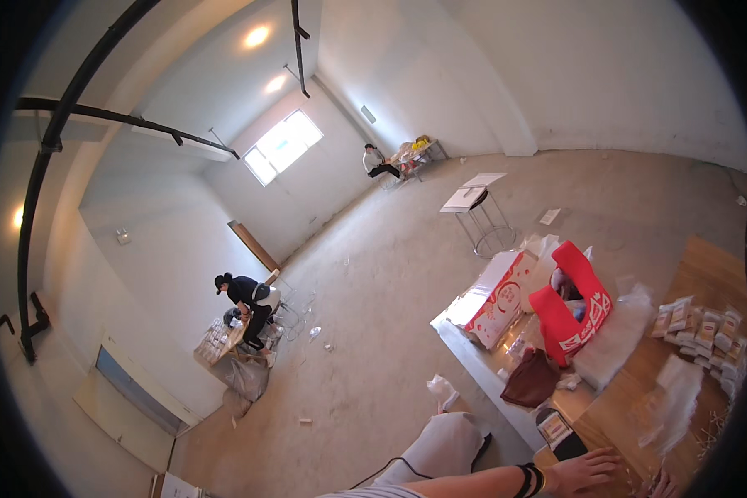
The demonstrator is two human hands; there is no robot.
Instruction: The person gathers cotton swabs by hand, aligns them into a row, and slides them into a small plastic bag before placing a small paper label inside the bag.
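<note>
My left hand (585, 471), with dark bands at the wrist, reaches over the wooden table (610, 415) at the lower right. Its fingers are stretched out and seem to hold nothing. Just beyond it, a small labelled packet (554, 428) lies on a dark flat thing (570, 449) by the table's edge. Only part of my right hand (661, 485) shows, in shadow at the bottom rim; its fingers are too hidden to read. Clear plastic bags (676, 398) lie farther up the tabletop, beside a heap of small white packets (705, 332).
A red bag (568, 319), a white-and-red box (500, 303) and a brown pouch (529, 379) crowd the surface ahead. Beyond stands a stool (483, 222) with papers. One person (253, 303) bends over a table at left; another (376, 161) sits far back.
</note>
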